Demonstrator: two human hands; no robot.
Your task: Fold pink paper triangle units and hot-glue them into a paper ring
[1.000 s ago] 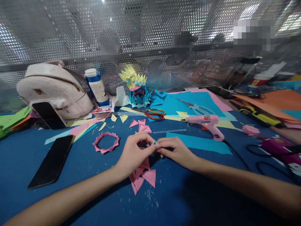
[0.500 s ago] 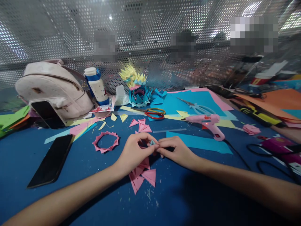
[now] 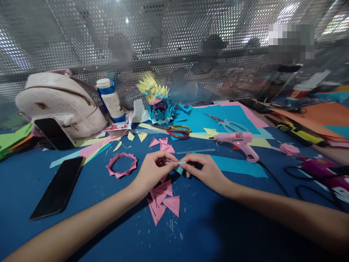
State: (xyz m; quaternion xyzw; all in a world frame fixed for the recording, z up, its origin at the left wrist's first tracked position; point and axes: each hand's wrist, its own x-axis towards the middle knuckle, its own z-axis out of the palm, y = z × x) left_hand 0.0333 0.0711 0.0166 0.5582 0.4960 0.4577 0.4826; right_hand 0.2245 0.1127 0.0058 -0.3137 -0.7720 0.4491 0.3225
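Between both hands is a small piece of folded light-blue paper [image 3: 180,169]. My left hand [image 3: 156,170] pinches its left end between thumb and fingers, and my right hand [image 3: 205,169] pinches the right end. Folded pink paper triangles [image 3: 163,194] lie in a loose pile below my left hand, partly under it. More pink triangles [image 3: 163,144] sit just beyond the hands. To the left rests a ring of joined pink folded pieces [image 3: 121,165]. A blue paper strip [image 3: 234,166] runs out from behind my right hand.
A pink glue gun [image 3: 240,140] with its light lit lies at the right, its cord trailing. Red-and-yellow scissors [image 3: 178,131] and light-blue scissors [image 3: 230,125] lie farther back. A paper pineapple-like model [image 3: 159,103], bottle [image 3: 110,100], backpack [image 3: 60,102] and phone [image 3: 57,187] stand around.
The light-blue paper shows more between the fingertips now, its upper edge stretched between both hands. My hands have moved slightly apart. The view has shifted a little.
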